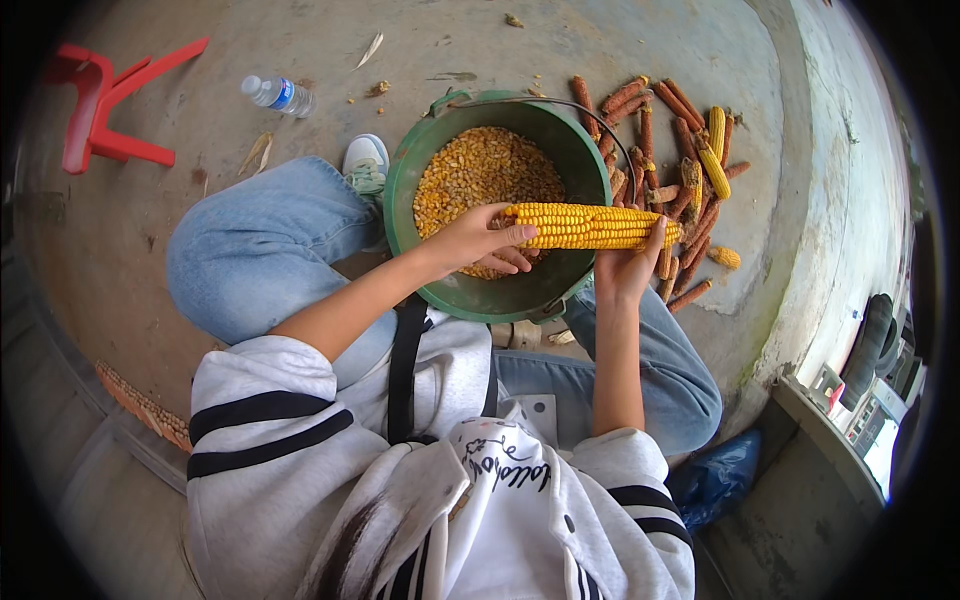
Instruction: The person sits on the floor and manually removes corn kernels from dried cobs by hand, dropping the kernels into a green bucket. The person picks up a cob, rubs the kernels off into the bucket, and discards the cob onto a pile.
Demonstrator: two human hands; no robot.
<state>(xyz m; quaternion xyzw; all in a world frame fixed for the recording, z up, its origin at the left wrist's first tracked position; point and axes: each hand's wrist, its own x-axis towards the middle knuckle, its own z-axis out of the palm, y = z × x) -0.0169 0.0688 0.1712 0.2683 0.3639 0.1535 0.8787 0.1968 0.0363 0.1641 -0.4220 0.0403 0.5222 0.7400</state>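
Note:
A long ear of yellow corn (592,226) lies level between my hands, above the right half of a green plastic bucket (491,301). My left hand (480,238) has its thumb against the ear's left end; its other fingers spread below, over the bucket. Around the right end my right hand (628,262) is closed, the thumb along the near side. Loose corn kernels (484,169) cover the bucket's bottom. The ear's rows look full along most of its length, and reddish cob shows at the left end.
Right of the bucket lies a heap of stripped cobs (646,135) with a few partly kernelled ears (714,171). A water bottle (281,96) and a red plastic stool (97,112) lie on the concrete floor (300,37). A blue plastic bag (716,480) sits at lower right.

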